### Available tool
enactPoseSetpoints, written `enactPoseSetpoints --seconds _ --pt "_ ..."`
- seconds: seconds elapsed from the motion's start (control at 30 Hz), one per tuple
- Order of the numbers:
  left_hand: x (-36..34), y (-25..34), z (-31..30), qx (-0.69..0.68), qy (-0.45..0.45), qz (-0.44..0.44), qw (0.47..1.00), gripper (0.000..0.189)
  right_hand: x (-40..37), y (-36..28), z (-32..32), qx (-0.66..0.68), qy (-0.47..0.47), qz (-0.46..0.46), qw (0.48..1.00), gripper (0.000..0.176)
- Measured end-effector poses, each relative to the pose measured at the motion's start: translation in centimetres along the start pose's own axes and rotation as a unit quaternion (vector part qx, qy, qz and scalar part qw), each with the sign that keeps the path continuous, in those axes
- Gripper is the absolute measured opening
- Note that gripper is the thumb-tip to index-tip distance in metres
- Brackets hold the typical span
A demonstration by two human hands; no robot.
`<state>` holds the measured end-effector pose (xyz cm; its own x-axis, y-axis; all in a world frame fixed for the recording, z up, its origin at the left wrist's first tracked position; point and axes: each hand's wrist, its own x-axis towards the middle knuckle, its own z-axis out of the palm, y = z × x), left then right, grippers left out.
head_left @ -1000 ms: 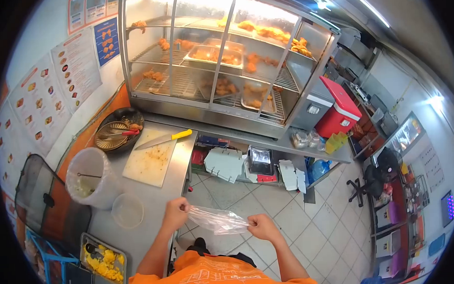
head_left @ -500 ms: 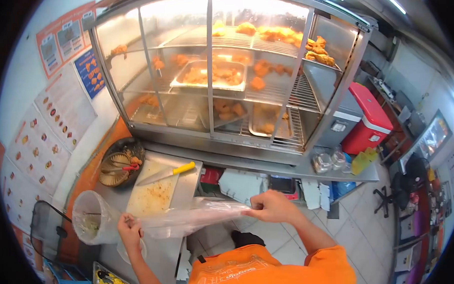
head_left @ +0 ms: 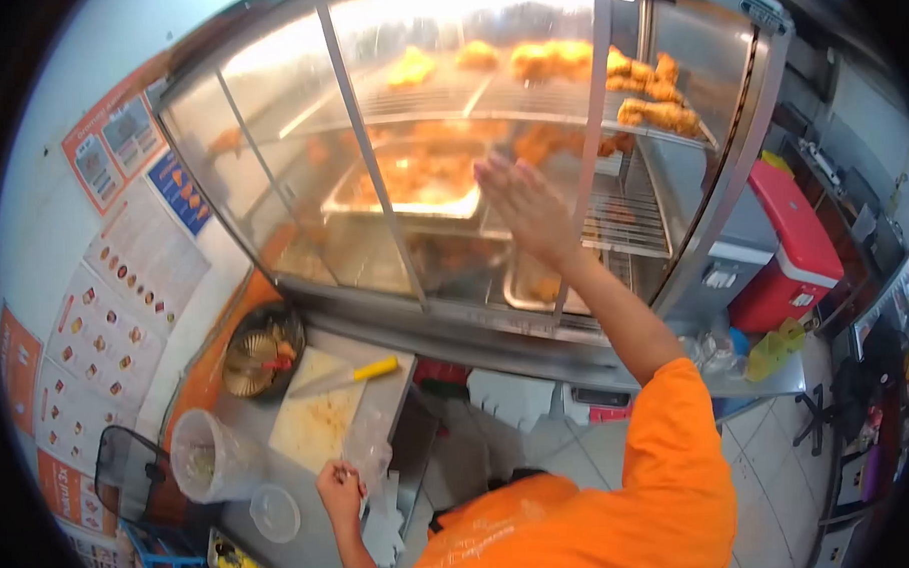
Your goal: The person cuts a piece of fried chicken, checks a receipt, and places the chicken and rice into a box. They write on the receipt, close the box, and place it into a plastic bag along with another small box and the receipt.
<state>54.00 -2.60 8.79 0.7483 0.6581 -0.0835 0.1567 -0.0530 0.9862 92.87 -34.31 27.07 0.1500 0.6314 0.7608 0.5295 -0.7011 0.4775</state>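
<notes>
My left hand (head_left: pixel 342 488) is closed around the gathered end of a clear plastic bag (head_left: pixel 370 445), which hangs limp beside the cutting board (head_left: pixel 304 429). My right hand (head_left: pixel 530 216) is raised with fingers stretched out at the sliding glass of a food display cabinet (head_left: pixel 379 186). Behind the glass, a steel tray of fried pieces (head_left: pixel 411 185) stands on the middle shelf, and fried chicken (head_left: pixel 557 60) lies on the upper rack. On the board rests a knife with a yellow handle (head_left: pixel 375 368).
Left of the board are a dark bowl with a basket (head_left: pixel 262 349), a tall plastic-lined container (head_left: pixel 215 458) and a round clear lid (head_left: pixel 274 514). A tray of yellow food (head_left: pixel 239 567) sits at the near edge. Right of the cabinet stands a red cooler (head_left: pixel 798 242).
My right hand has let go of the plastic bag and moved up to the cabinet glass. My left hand keeps the bag, no longer stretched between both hands. The view has shifted.
</notes>
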Motion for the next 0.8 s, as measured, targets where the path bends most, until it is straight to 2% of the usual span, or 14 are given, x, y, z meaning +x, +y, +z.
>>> enactPoseSetpoints --seconds 0.07,0.1,0.17,0.2,0.27,0.33,0.47,0.53,0.57,0.63,0.67,0.73,0.77,0.8 --pt "-0.7 0.0 0.2 0.002 0.011 0.001 1.0 0.017 -0.4 0.5 -0.5 0.012 0.004 0.029 1.0 0.061" --pt "-0.9 -0.1 0.2 -0.006 0.025 -0.006 1.0 0.017 -1.2 1.8 0.3 -0.224 -0.049 -0.031 0.973 0.061" --pt "-2.2 1.3 0.3 -0.011 0.043 0.009 0.999 0.017 -2.8 2.2 -0.2 -0.241 -0.032 -0.02 0.97 0.062" --pt "-2.6 1.1 0.1 -0.021 0.051 0.002 0.998 0.017 -2.6 2.2 -1.4 -0.026 0.021 0.058 0.998 0.062" --pt "-3.9 0.1 -0.6 -0.038 0.082 -0.022 0.996 0.016 -3.6 2.4 -2.3 -0.065 0.014 0.084 0.994 0.057" --pt "-4.4 -1.0 -0.7 -0.045 0.094 -0.038 0.994 0.015 -3.8 0.7 -4.4 0.066 0.083 0.139 0.985 0.052" --pt "-5.3 -1.7 0.0 -0.022 0.119 -0.101 0.988 0.012 -3.4 -1.9 -6.4 0.121 0.078 0.065 0.987 0.048" --pt "-5.7 -1.5 0.1 -0.034 0.099 -0.073 0.992 0.01 -3.5 -2.2 -5.7 0.13 0.071 0.064 0.987 0.046" --pt "-5.8 -1.3 -0.3 -0.037 0.12 -0.077 0.989 0.01 -3.6 -2.4 -5.3 0.148 0.077 0.055 0.984 0.046" --pt "-6.2 -0.9 -0.6 -0.03 0.073 -0.076 0.994 0.011 -4.0 -2.3 -4.7 0.131 0.079 0.092 0.984 0.044" --pt "-6.5 -0.9 -1.1 -0.034 0.087 -0.083 0.992 0.011 -4.1 -2.2 -4.4 0.144 0.079 0.082 0.983 0.044" --pt "-7.5 -1.1 -2.1 -0.022 0.089 -0.104 0.99 0.013 -4.5 -2.7 -3.9 0.075 0.033 0.155 0.984 0.039" --pt "-8.1 -1.3 -2.8 -0.025 0.105 -0.113 0.988 0.013 -4.7 -3.5 -4.2 0.091 0.031 0.146 0.985 0.039" --pt "-8.7 -1.5 -3.4 -0.023 0.111 -0.119 0.986 0.014 -4.9 -4.6 -4.7 0.132 0.071 0.153 0.977 0.035"
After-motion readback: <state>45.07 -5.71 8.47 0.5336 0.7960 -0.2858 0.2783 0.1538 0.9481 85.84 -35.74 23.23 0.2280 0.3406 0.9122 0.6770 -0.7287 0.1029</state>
